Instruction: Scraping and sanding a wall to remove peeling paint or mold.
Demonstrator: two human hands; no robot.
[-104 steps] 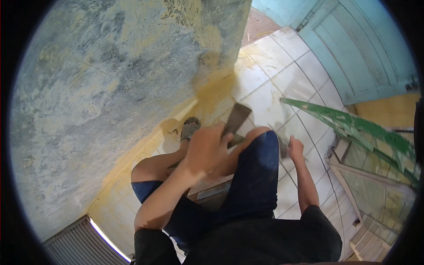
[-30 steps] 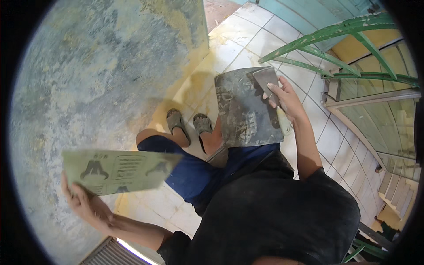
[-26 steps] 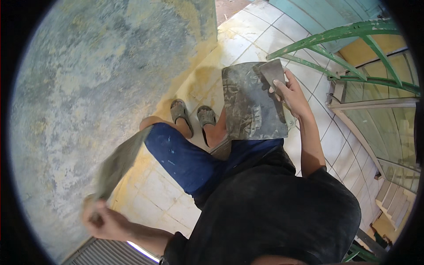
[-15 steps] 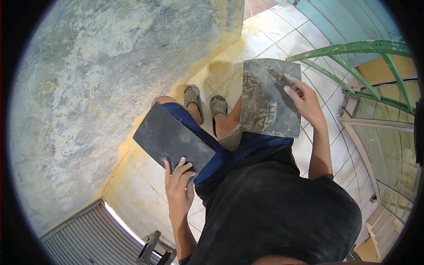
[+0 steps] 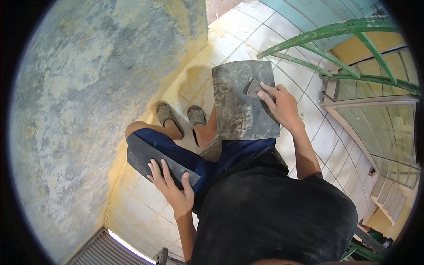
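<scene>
My right hand (image 5: 282, 106) pinches a small grey rectangular piece (image 5: 255, 89) by its edge; its material is not clear. The piece touches or sits just over a dark grey sheet (image 5: 234, 101) across my right thigh, smeared with pale dust and brownish marks. On my left thigh rests a second, plain dark grey sheet (image 5: 148, 158), tilted. My left hand (image 5: 174, 187) lies on it with fingers and thumb spread; nothing shows between them.
A mottled grey wall (image 5: 88, 88) rises close on my left. White floor tiles (image 5: 300, 119) run beneath. At the right stand a green metal frame (image 5: 327, 33) and a glazed wooden frame (image 5: 371, 104). My sandalled feet (image 5: 176, 121) are ahead, and a corrugated grey panel (image 5: 104, 251) is at lower left.
The scene has shifted leftward as the view turned. The left sheet is tipped more steeply, and my left hand reaches further over it. The small piece in my right hand now shows its flat face.
</scene>
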